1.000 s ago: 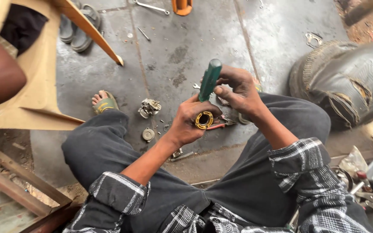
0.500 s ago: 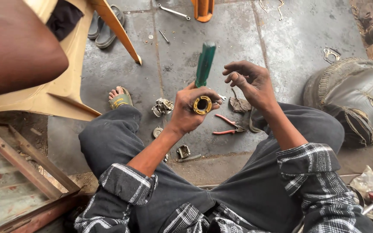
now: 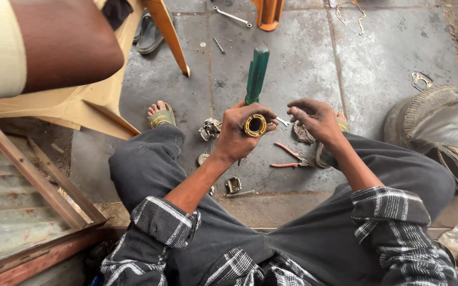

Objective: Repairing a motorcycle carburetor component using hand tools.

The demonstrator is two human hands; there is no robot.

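- Right now the left hand is closed around two things at once: a round yellow ring part and a screwdriver with a green handle.
- The ring part sits at the front of the fist, with its open side facing up to the camera.
- The screwdriver sticks up and away from the fist, handle end farthest from the body.
- The right hand is just beside the left one, not touching it. Its fingers are bent loosely and it holds nothing that can be seen.
- Both hands are up above the grey floor, between the person's knees.
- Red-handled pliers lie on the floor under the right hand.
- Small metal parts lie on the floor near the left hand, and a little spring lies closer to the body.
- A tan plastic chair stands to the left.
- A wrench lies far up the floor.
- An old tyre is at the right.
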